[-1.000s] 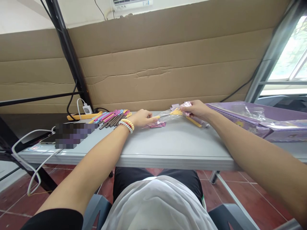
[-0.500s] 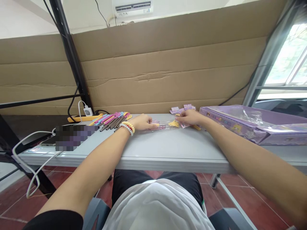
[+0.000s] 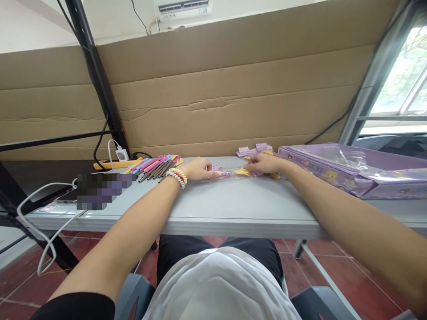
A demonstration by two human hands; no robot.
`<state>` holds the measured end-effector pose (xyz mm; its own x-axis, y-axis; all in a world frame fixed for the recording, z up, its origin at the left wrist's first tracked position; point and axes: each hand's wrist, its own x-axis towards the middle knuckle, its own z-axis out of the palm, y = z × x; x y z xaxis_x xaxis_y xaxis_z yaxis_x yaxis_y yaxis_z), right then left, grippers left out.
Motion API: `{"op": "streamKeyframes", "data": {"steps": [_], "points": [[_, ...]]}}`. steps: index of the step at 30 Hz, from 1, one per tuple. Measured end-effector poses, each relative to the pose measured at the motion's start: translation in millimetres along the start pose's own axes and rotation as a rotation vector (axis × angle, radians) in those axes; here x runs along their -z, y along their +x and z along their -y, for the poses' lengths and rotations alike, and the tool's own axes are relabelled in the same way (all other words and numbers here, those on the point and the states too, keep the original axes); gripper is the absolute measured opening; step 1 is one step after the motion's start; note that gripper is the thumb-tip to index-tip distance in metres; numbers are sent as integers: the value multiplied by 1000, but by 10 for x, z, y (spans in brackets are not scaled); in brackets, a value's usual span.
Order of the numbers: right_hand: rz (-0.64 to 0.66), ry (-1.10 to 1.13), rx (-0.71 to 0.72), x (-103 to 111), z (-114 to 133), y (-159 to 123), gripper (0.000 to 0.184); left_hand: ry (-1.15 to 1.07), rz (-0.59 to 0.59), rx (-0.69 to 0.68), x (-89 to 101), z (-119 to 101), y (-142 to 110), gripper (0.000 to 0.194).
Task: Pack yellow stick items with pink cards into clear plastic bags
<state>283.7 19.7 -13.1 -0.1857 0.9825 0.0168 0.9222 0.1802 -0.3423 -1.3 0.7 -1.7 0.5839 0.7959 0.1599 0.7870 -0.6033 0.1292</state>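
A yellow hand-shaped toy stick (image 3: 240,171) in a clear plastic sleeve lies on the grey table (image 3: 233,204) at its far side. My left hand (image 3: 197,169), with bead bracelets on the wrist, is closed on the handle end of the sleeve. My right hand (image 3: 263,163) pinches the sleeve at the yellow hand end, pressing it to the table. A small pink packet (image 3: 216,169) lies under the sleeve by my left fingers.
A row of several coloured sticks (image 3: 156,163) lies left of my left hand. Pink label cards (image 3: 255,149) sit behind my right hand. A purple box (image 3: 350,171) with plastic wrap fills the right. A power strip (image 3: 113,163), cables and a phone lie at the left.
Both hands lowered the sleeved toy from slightly raised to flat on the table. My right hand dropped down and a little left with it.
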Motion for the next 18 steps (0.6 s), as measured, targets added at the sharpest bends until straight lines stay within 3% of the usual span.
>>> {"op": "streamKeyframes", "data": {"steps": [5,11,15,18], "points": [[-26,-30,62,-19,94,-41,35,-13,-42,-12,11,-19,-15,58],[-259,-281,180,-151,220,11,41,-37,-63,-44,6,-10,-20,57],[-175,-241,318,-236,288,48,51,-44,-85,-62,7,-8,-11,52],[-238,-251,299,-213,338,25,49,-36,-108,-60,11,-20,-9,48]]}}
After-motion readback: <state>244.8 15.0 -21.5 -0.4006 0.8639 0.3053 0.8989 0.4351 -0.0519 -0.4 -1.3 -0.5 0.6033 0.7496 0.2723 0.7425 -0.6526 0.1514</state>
